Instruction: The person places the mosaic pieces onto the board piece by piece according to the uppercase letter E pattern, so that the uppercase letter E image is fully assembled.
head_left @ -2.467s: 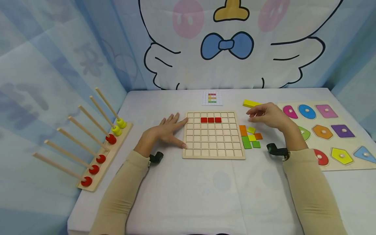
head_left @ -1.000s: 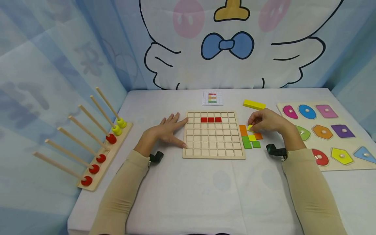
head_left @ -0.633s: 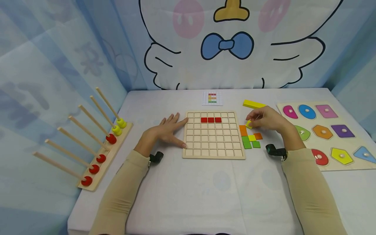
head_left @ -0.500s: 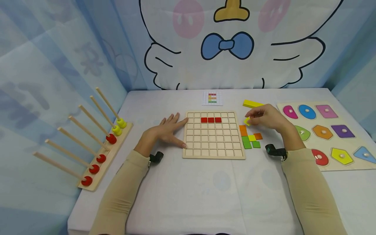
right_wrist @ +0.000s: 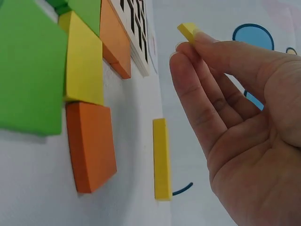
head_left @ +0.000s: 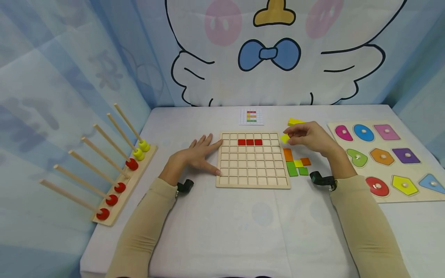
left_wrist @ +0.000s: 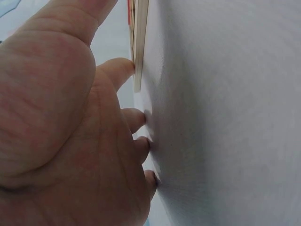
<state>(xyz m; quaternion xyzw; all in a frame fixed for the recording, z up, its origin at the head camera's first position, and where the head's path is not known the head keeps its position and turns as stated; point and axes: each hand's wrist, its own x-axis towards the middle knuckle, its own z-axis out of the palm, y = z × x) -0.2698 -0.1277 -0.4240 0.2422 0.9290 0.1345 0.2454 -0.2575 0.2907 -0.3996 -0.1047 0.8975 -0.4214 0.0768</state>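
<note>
My right hand [head_left: 311, 136] pinches a small yellow square tile [head_left: 285, 138] between thumb and fingertips, beside the upper right edge of the wooden grid board [head_left: 253, 187]. In the right wrist view the yellow tile [right_wrist: 188, 31] shows above the table. Three red tiles [head_left: 249, 142] sit in a row in the board's second row of cells. My left hand [head_left: 194, 156] is spread on the table at the board's left side, with index fingertip and thumb tip at its edge. In the left wrist view an index finger [left_wrist: 120, 69] meets the board's edge [left_wrist: 140, 47].
Several loose orange, yellow and green tiles [head_left: 292, 168] lie right of the board. A yellow bar [head_left: 296, 121] is partly behind the right hand. A shape puzzle board [head_left: 368, 173] stands at right, a peg rack with beads [head_left: 121, 193] at left, and a pattern card [head_left: 251, 116] behind.
The right hand reached down to the loose tiles, picked up a yellow square tile and carried it up and left to the board's edge. The left hand stayed in place.
</note>
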